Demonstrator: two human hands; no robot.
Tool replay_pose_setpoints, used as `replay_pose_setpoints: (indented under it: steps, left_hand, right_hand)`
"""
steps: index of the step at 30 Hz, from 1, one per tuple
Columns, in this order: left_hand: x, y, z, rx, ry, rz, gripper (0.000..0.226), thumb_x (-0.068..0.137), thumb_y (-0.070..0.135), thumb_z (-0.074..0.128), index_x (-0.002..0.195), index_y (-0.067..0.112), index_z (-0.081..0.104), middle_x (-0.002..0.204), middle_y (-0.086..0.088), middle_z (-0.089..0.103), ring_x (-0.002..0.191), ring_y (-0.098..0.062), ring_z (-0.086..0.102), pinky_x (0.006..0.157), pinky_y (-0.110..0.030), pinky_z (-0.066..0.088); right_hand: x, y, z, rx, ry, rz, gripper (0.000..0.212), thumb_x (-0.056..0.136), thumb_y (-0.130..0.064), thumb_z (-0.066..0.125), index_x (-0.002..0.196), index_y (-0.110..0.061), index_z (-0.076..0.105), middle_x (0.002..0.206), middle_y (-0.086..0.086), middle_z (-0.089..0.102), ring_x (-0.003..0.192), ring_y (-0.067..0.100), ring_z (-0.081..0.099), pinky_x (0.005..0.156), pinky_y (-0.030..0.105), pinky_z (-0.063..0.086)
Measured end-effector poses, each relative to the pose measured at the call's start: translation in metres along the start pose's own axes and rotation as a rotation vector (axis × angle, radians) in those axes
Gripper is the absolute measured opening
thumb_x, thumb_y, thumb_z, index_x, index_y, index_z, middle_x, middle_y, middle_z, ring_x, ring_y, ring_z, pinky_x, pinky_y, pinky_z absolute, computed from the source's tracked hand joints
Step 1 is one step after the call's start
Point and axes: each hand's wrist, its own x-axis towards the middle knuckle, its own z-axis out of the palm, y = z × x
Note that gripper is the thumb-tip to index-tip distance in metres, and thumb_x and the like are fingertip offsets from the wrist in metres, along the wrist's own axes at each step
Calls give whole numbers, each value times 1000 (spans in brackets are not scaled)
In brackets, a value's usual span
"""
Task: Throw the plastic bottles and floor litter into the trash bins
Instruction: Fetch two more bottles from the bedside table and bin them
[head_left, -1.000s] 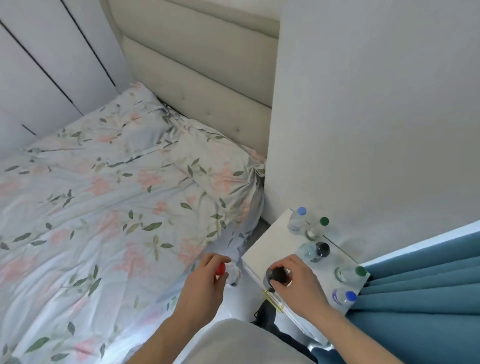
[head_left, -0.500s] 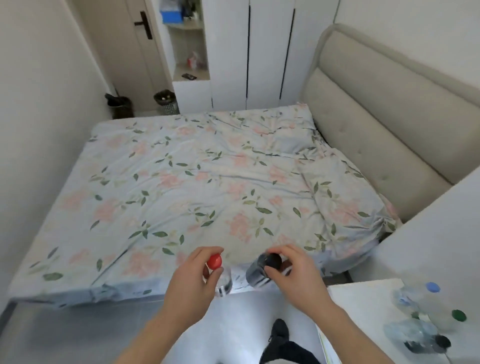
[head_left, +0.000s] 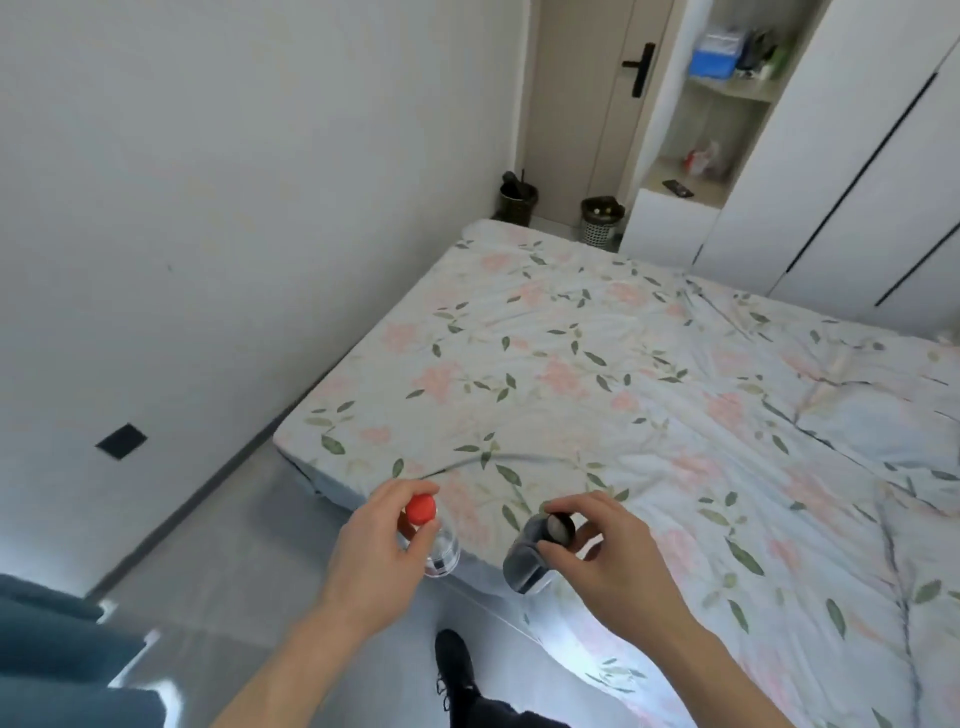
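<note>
1. My left hand pinches the neck of a clear bottle just under its red cap; thumb and fingers curl round it, and the body hangs below the grip.
2. My right hand holds a dark bottle at the top, fingertips curled round its black cap. The body slants down and to the left of the grip, toward the other bottle.
3. Reason for the neck holds, as I judge it: one bottle per hand, carried light and loose, easy to drop straight into a bin.
4. Both bottles sit out in front of me, over the near corner of the bed, apart from each other and touching nothing else that I can see.
5. Targets: a dark bin and a mesh bin stand on the floor by the door, well beyond both grips, past the far end of the bed.
6. Route, judged: along the floor strip between the wall and the bed, to the left of the grips.
7. No floor litter is visible from here.
</note>
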Motion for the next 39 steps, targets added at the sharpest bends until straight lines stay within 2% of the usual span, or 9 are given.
replay_pose_setpoints:
  steps: [3,9,14,19,22,28,33,39]
  left_hand:
    - [32,-25,-32,12,41,-85,32,92,21,71,112,44,62,108,29,59,98,0,61,82,-21,51]
    - [73,-69,-105,98,166,-253,27,92,25,70,108,44,59,109,31,58,97,4,59,74,-10,43]
    - [77,-113,-170,90,331,-406,25,93,29,66,109,46,58,112,32,58,97,4,59,78,-17,47]
    - [86,-170,-234,67,474,-493,28,92,28,68,109,49,58,106,31,60,94,3,61,81,-26,54]
    - [103,-205,-275,56,493,-500,25,93,29,66,109,47,58,105,33,61,93,3,62,81,-27,54]
    - [146,-268,-363,82,410,-447,22,96,34,61,114,46,56,112,32,59,100,4,59,89,-24,52]
    - [188,-310,-422,105,340,-408,23,96,33,62,114,46,56,115,31,57,98,4,60,90,-27,53]
    - [249,-345,-471,106,339,-398,26,94,32,64,113,47,56,115,33,57,97,1,61,89,-25,52]
  right_hand:
    - [61,-20,31,7,-101,-55,29,81,-27,84,101,-43,69,107,-23,64,86,7,66,71,19,50]
    - [178,-85,101,-90,-330,-235,25,81,-37,81,100,-44,67,104,-23,62,84,5,65,74,25,55]
    - [251,-161,169,-167,-501,-397,23,83,-35,81,100,-40,67,103,-24,61,83,6,65,74,23,54]
    - [303,-230,247,-229,-584,-489,23,81,-35,80,99,-40,65,102,-21,63,84,3,64,75,22,53]
    - [327,-265,297,-248,-595,-502,26,79,-36,80,99,-41,65,101,-21,63,84,3,64,74,22,53]
    - [362,-332,371,-208,-551,-460,24,79,-31,79,96,-41,65,99,-19,66,81,4,66,72,23,53]
    - [395,-368,410,-207,-525,-423,23,80,-33,78,97,-42,65,98,-22,65,84,3,66,72,21,53]
    - [454,-400,445,-231,-514,-380,24,78,-37,77,98,-43,65,98,-24,66,84,0,65,69,17,49]
